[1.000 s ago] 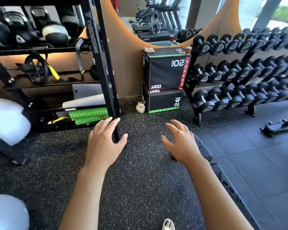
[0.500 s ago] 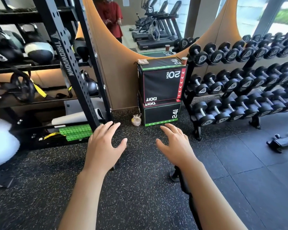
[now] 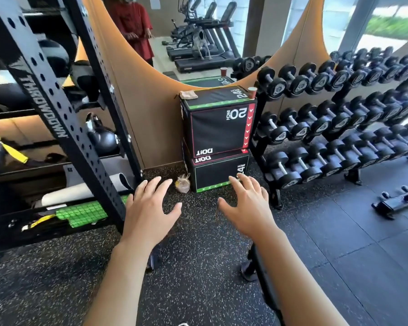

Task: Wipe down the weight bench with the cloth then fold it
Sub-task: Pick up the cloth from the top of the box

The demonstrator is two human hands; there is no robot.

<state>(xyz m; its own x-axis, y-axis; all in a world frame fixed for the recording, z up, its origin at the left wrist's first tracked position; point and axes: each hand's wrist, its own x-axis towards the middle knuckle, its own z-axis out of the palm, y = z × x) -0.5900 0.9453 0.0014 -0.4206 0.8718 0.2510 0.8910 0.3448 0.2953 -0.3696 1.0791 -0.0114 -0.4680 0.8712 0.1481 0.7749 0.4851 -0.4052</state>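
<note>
A folded tan cloth lies on the top left corner of the upper black plyo box. My left hand and my right hand are both held out over the speckled floor, fingers spread, holding nothing. The black frame of the weight bench shows under my right forearm, mostly hidden by the arm. Both hands are well short of the cloth.
A black Throwdown rack with balls, a kettlebell and mats stands at the left. A dumbbell rack fills the right. A paper cup sits on the box, a small bag at its foot. A person in red appears in the mirror.
The view has moved forward and tilted up toward the stacked boxes; the rack and boxes look closer. Both hands stay spread and empty in front of me.
</note>
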